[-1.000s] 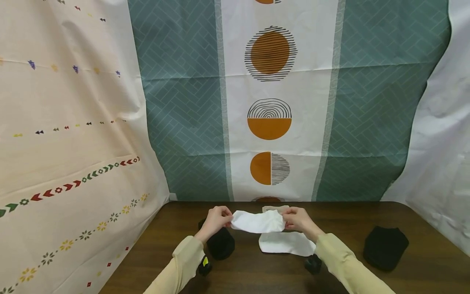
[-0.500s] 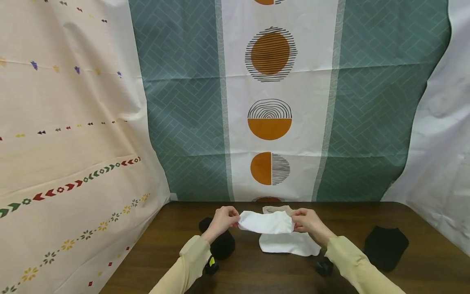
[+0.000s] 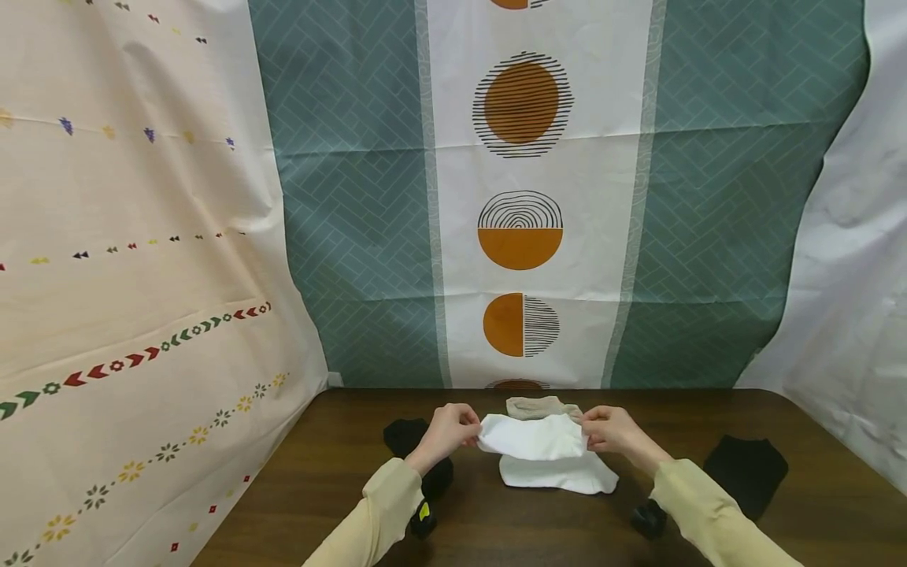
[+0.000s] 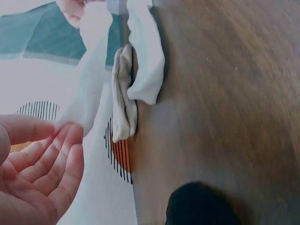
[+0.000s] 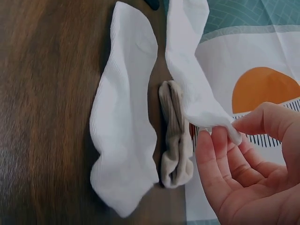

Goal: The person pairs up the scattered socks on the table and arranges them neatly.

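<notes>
A white sock (image 3: 531, 438) is stretched sideways in the air between both hands. My left hand (image 3: 453, 429) pinches its left end between thumb and fingertips, as the left wrist view also shows. With thumb and fingers, my right hand (image 3: 611, 431) pinches the other end; in the right wrist view a small tip of the sock (image 5: 199, 101) pokes past the fingers. Below it, a second white sock (image 5: 124, 112) lies flat on the wooden table (image 3: 510, 524). Behind them rests a folded beige sock bundle (image 5: 176, 140), partly overlapped by the raised sock in the head view.
Dark cloth items (image 3: 405, 435) lie by my left forearm, partly covered by it. Another black cloth piece (image 3: 747, 472) lies at the right of the table. A patterned curtain (image 3: 527, 315) hangs at the table's back edge, and a cream cloth (image 3: 142, 354) along the left.
Both hands have moved to the right and slightly nearer, carrying the stretched white sock with them. The beige bundle shows more now. The other items on the table have stayed put.
</notes>
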`<state>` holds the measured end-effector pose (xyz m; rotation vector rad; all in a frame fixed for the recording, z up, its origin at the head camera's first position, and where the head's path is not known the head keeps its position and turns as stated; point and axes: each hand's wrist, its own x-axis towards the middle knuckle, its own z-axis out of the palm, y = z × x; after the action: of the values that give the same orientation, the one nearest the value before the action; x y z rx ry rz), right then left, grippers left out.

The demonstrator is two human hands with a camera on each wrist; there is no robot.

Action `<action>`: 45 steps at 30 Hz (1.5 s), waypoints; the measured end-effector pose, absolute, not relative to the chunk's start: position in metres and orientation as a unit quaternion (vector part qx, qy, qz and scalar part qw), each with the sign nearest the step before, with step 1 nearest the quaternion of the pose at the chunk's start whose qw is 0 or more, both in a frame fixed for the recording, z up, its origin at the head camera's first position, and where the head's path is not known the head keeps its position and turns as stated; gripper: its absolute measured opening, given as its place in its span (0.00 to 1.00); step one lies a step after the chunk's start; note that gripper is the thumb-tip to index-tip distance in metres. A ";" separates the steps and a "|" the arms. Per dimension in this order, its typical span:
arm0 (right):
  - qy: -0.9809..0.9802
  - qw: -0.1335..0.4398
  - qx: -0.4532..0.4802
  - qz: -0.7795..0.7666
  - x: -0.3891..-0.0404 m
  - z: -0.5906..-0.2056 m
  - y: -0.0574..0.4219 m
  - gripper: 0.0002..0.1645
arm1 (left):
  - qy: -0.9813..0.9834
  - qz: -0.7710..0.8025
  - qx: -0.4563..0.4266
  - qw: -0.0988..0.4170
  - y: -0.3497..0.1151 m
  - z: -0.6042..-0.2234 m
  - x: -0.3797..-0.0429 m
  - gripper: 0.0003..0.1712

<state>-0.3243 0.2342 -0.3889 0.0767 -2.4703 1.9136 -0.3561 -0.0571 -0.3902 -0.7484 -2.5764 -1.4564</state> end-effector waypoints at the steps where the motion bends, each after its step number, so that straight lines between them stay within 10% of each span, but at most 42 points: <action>1: -0.792 0.005 0.026 0.610 -0.323 -0.389 0.235 0.14 | -0.842 -0.477 -0.246 0.044 -0.056 -0.390 -0.355 0.02; 45: -0.805 -0.038 0.011 0.592 -0.303 -0.408 0.267 0.11 | -0.844 -0.468 -0.262 -0.006 -0.026 -0.413 -0.348 0.05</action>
<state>-0.3034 0.2666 -0.4075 0.0367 -2.5915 1.9073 -0.3482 -0.0260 -0.4129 -0.8273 -2.6602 -1.4770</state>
